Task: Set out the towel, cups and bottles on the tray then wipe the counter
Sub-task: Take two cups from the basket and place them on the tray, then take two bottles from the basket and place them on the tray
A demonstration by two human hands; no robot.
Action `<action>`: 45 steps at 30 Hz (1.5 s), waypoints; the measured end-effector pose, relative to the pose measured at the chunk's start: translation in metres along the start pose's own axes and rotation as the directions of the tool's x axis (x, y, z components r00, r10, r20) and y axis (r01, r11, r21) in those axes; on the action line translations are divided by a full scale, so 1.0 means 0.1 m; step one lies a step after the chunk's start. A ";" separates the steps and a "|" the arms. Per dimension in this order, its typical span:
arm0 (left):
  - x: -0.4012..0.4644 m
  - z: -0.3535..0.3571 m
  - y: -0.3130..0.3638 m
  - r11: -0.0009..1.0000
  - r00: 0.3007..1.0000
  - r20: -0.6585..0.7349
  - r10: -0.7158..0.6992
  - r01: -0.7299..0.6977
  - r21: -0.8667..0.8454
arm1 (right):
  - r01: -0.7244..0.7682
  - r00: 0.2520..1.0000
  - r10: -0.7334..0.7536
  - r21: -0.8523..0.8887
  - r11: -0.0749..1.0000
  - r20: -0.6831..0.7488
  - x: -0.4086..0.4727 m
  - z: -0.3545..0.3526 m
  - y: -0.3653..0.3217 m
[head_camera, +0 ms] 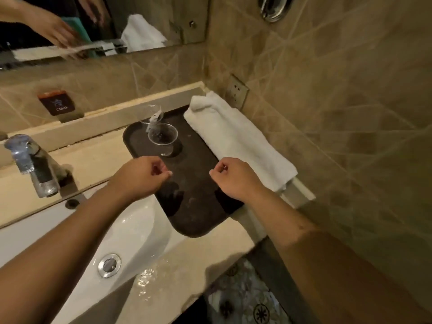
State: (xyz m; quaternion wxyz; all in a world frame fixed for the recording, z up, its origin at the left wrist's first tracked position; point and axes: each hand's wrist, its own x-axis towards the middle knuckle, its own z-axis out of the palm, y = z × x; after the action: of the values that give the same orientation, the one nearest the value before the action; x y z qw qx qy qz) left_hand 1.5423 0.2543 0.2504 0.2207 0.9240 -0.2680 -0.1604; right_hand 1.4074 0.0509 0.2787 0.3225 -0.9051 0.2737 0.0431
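Towel (236,139) showing white terry cloth; tray (198,183) looking dark matt; cup (163,136) appearing clear plastic; faucet (32,164) gleaming chrome metal.

Both forearms are bare from elbow to wrist: no sleeves, watch or bracelet in view. The left grip (142,175) and right grip (235,177) are ungloved, without rings; short, plain fingernails show on the fingertips.

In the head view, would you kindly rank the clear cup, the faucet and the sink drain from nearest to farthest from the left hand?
From the left hand:
1. Clear cup, just beyond it on the dark tray.
2. Faucet and sink drain: both clearly farther, faucet off to the left, drain below in the basin; too close to rank.
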 end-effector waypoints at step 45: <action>-8.15 5.37 6.81 -0.193 -0.469 0.651 0.597 -0.872 -0.450 | -0.747 -0.216 0.941 0.664 0.013 -0.261 -11.01 0.02 4.77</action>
State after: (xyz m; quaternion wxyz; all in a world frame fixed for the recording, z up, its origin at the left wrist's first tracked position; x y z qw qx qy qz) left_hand 0.3750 0.0262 0.2748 -0.0367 0.2198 -0.9440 -0.2433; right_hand 0.2262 0.2601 0.2903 0.1887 -0.3376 0.9148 -0.1165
